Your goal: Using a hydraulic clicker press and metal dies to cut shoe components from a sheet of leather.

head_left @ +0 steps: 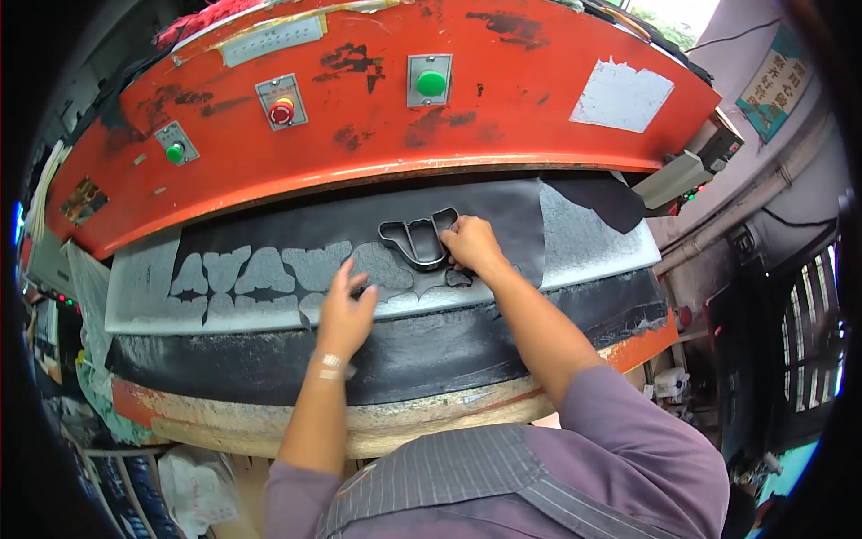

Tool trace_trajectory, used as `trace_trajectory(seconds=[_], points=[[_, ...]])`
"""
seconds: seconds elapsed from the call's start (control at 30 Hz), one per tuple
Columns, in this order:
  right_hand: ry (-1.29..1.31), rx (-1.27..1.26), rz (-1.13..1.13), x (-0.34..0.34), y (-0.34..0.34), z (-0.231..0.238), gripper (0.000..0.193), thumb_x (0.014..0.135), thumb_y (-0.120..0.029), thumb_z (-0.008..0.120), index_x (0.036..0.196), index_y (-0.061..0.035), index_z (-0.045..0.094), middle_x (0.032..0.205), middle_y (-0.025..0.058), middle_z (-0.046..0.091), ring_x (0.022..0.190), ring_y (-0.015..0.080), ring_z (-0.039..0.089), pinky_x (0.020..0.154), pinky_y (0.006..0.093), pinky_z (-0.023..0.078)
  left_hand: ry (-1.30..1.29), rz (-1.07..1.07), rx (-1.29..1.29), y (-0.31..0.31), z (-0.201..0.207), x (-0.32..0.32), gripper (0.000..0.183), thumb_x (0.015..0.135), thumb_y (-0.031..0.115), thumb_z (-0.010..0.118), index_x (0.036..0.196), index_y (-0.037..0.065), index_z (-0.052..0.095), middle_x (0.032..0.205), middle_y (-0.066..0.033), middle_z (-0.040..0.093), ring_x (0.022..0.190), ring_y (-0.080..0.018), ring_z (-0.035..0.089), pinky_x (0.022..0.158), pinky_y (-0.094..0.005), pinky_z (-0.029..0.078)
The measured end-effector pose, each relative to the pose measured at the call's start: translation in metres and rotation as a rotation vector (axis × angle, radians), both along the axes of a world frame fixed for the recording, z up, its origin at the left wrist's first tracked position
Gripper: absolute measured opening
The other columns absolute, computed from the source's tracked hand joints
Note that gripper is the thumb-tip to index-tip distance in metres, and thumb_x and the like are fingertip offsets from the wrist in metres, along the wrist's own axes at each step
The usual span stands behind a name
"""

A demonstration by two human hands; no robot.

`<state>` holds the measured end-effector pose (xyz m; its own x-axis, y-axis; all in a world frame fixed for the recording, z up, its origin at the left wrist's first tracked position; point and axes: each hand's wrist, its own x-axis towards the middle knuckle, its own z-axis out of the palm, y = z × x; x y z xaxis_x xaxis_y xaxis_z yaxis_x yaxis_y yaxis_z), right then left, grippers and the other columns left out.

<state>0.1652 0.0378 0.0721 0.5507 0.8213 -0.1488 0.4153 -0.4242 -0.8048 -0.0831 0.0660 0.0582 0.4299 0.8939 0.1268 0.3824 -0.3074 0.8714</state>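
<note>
A black metal cutting die (426,264), a curved outline with inner dividing bars, rests on a black leather-like sheet (507,211). My right hand (473,244) grips the die at its right side, thumb and fingers closed around the edge. My left hand (347,310) hovers over the sheet's near part, left of the die, fingers apart and holding nothing. Rows of cut-out openings (265,271) run along the near left of the sheet, with a grey, speckled surface showing through them.
Beneath the sheet lies a pale cutting board (135,301). A red press beam (377,99) spans the far side, carrying green buttons (431,83) and a red button (281,111). Black material (404,364) covers the near ledge. A control box (678,175) juts out at right.
</note>
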Motion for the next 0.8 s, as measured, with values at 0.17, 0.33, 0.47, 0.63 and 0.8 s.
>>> trace_trajectory(seconds=[0.17,0.33,0.47,0.63,0.8], points=[[-0.452,0.214,0.29,0.014,-0.03,-0.009,0.07,0.075,-0.044,0.075,0.125,-0.0015,0.05,0.13,0.0232,0.05,0.123,0.0347,0.046,0.099,0.0406,0.039,0.114,0.025,0.081,0.016,-0.042,0.051,0.076,0.083,0.019,0.058,0.145,-0.003,0.021,0.135,-0.0175,0.053,0.119,-0.0275,0.054,0.108,-0.0421,0.03],[-0.804,0.343,0.429,0.033,-0.044,-0.031,0.07,0.073,-0.04,0.077,0.13,-0.0093,0.049,0.126,0.0185,0.05,0.121,0.0342,0.044,0.101,0.0422,0.037,0.205,0.019,0.288,0.012,-0.045,0.064,0.08,0.081,0.017,0.057,0.147,-0.003,0.016,0.141,-0.0142,0.047,0.133,-0.0277,0.041,0.114,-0.0426,0.016],[-0.707,0.244,0.276,0.016,-0.077,-0.03,0.05,0.072,-0.034,0.077,0.114,-0.0129,0.058,0.105,0.0119,0.055,0.103,0.0307,0.05,0.088,0.0408,0.043,0.158,0.045,0.327,0.01,-0.049,0.06,0.074,0.079,0.015,0.056,0.144,-0.001,0.026,0.137,-0.0153,0.051,0.131,-0.0276,0.044,0.114,-0.0446,0.017],[-0.722,0.144,0.588,0.0,-0.082,-0.007,0.032,0.075,-0.028,0.074,0.097,-0.0075,0.063,0.102,0.0103,0.054,0.099,0.0298,0.051,0.086,0.0395,0.045,0.098,0.074,0.321,0.013,-0.045,0.062,0.059,0.076,0.011,0.054,0.133,0.001,0.04,0.132,-0.0169,0.054,0.127,-0.0281,0.047,0.113,-0.0469,0.019],[-0.68,0.253,0.74,0.002,-0.078,-0.015,0.034,0.075,-0.021,0.073,0.104,-0.0077,0.062,0.112,0.0106,0.053,0.104,0.0303,0.05,0.088,0.0388,0.045,0.056,0.059,0.326,0.014,-0.051,0.061,0.058,0.076,0.011,0.054,0.131,0.001,0.041,0.131,-0.0176,0.055,0.127,-0.0283,0.047,0.113,-0.0468,0.019]])
